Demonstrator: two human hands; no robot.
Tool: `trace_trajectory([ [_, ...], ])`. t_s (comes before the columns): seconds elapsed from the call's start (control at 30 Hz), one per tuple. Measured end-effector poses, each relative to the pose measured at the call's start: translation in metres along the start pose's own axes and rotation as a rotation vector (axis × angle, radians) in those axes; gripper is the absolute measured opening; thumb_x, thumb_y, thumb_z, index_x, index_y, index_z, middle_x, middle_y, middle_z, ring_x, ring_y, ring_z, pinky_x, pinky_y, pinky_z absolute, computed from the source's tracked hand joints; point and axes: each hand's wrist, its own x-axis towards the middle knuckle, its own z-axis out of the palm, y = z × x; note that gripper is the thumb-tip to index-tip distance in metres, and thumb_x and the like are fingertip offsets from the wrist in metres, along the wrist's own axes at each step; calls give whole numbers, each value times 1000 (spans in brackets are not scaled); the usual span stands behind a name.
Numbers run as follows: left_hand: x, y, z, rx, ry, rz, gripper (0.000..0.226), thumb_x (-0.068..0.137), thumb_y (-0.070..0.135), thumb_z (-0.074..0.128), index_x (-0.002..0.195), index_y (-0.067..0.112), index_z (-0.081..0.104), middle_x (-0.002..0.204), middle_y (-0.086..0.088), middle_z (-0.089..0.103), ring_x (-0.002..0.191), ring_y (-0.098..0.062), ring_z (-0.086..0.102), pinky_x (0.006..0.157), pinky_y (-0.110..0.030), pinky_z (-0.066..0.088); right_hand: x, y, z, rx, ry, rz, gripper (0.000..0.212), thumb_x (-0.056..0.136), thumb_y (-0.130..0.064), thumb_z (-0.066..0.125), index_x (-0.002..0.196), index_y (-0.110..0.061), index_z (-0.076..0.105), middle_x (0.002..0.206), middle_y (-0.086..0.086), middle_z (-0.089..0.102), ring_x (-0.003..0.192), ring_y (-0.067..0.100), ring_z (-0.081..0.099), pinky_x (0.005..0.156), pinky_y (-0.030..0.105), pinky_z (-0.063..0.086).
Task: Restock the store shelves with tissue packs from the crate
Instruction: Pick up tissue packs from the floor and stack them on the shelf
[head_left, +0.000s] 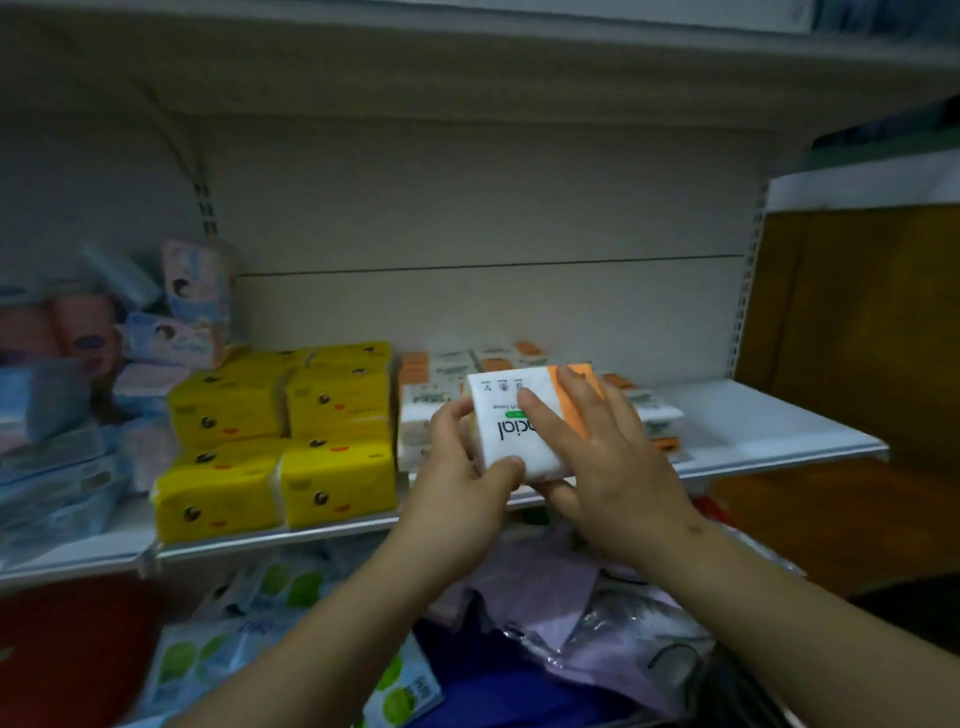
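Note:
A white and orange tissue pack (511, 415) is held in the air just in front of the white shelf (769, 421). My left hand (462, 478) grips its left edge, thumb on top and fingers underneath. My right hand (608, 452) holds the right side, fingers spread over the top and thumb below. Behind the pack, several matching white and orange packs (447, 395) lie stacked on the shelf. The crate is not in view.
Yellow tissue packs (280, 441) are stacked to the left on the same shelf, with pink and blue packs (104, 364) further left. The shelf's right end is bare. Below hang green-dotted packs (260, 613) and bagged purple goods (597, 613). A brown panel (857, 322) stands right.

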Motion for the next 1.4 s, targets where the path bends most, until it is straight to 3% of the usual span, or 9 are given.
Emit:
trace_trajectory([
  [0.1,28,7,22,108,-99,-5,46,90,19,58,130,31,37,100,7,64,84,-8,62,77,-26,51,3,43,0,-32,-50,48,63,76,-44,48,136,-30,38,135,15,52,116,39,48,70,49,56],
  [0.2,61,5,31,573,-105,109,49,93,34,51,139,26,36,132,2,51,114,-14,52,95,-32,44,5,86,5,24,-106,192,63,82,-42,46,143,-30,37,145,12,41,128,37,39,89,51,50],
  [0.3,88,-7,33,1214,-167,271,66,91,46,48,147,27,18,156,1,15,143,-21,14,116,-41,15,13,123,15,7,-241,307,64,91,-31,51,148,-36,21,155,4,20,138,30,21,108,44,34],
  [0.4,100,-18,37,1386,-265,246,68,91,51,42,147,29,12,157,0,11,145,-22,8,118,-47,9,24,147,24,57,-367,373,63,93,-31,46,148,-37,15,154,0,17,137,29,22,111,40,30],
  [0.6,119,-20,47,1403,-226,236,60,87,61,41,139,34,28,144,2,35,133,-24,32,111,-45,24,68,179,50,108,-501,377,60,92,-36,43,147,-38,18,150,5,25,132,35,30,107,44,34],
  [0.77,145,-17,51,1378,-344,20,78,78,76,39,143,40,17,152,1,22,137,-29,26,110,-51,26,108,186,84,101,-632,409,58,94,-40,43,146,-38,19,148,7,27,131,35,31,107,46,34],
  [1.0,158,-16,52,1383,-388,-41,72,83,66,44,144,39,17,151,2,25,136,-27,27,111,-51,25,141,188,117,125,-751,413,63,93,-29,38,149,-36,11,153,5,15,139,35,16,109,53,24],
  [1.23,156,-17,50,1359,-397,-17,69,86,61,45,144,37,17,149,3,29,134,-26,31,111,-50,27,151,191,144,-5,-580,339,55,93,-20,44,146,-27,29,143,14,30,128,34,32,101,44,38],
  [1.4,149,-16,37,1388,-352,51,68,85,64,41,143,35,21,151,2,25,138,-25,26,113,-52,20,153,172,130,65,-450,365,56,93,-17,44,147,-21,27,149,14,28,135,33,26,107,42,31],
])
